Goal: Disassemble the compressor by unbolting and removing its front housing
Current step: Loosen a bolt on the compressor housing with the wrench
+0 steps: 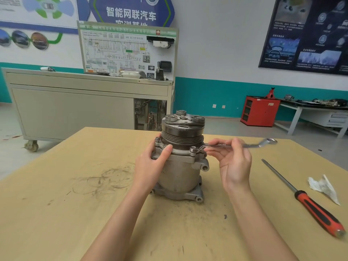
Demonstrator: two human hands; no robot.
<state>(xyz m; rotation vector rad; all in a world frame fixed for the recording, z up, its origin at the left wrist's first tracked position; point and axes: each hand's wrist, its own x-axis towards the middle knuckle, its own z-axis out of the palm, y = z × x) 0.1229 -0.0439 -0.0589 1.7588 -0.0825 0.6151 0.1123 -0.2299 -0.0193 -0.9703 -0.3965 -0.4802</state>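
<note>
One compressor stood upright mid-worktop: dull grey cast body, grooved dark pulley on top, mounting lugs at the base. Left hand gripped its upper flange; right hand pinched a ring wrench, ring end set on the flange. Worktop tan, smeared with dark scuffs. Red-handled screwdriver and crumpled paper lay to the right. Red cabinet stood against the teal-banded wall.

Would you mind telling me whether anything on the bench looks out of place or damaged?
Only minor things: dark circular scuffs mark the table left of the compressor, and a crumpled wipe lies by the screwdriver. Nothing looks broken.
</note>
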